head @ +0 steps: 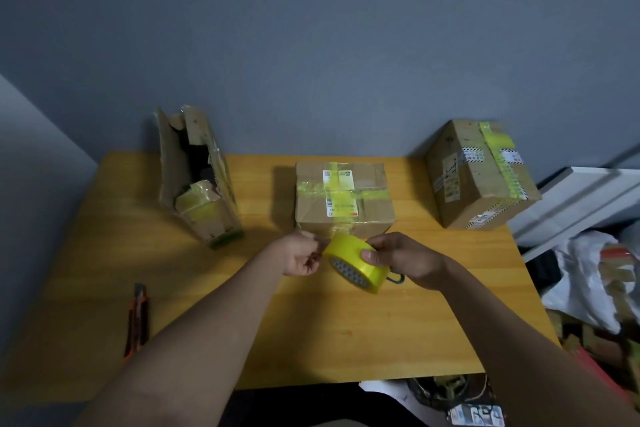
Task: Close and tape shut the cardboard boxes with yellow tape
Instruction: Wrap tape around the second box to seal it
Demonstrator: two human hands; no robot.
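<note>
Dim, soft-focus wide-angle view; edges bow, boxes cast faint leftward shadows.

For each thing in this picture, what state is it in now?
Left box: open, flaps up.
Middle box: closed, taped.
Right box: closed, taped, tilted.
Tape roll: held by right hand.
Left hand: pinching near the roll.
Knife: lying untouched on table.

Labels on the middle box (343, 198) are unreadable.
</note>
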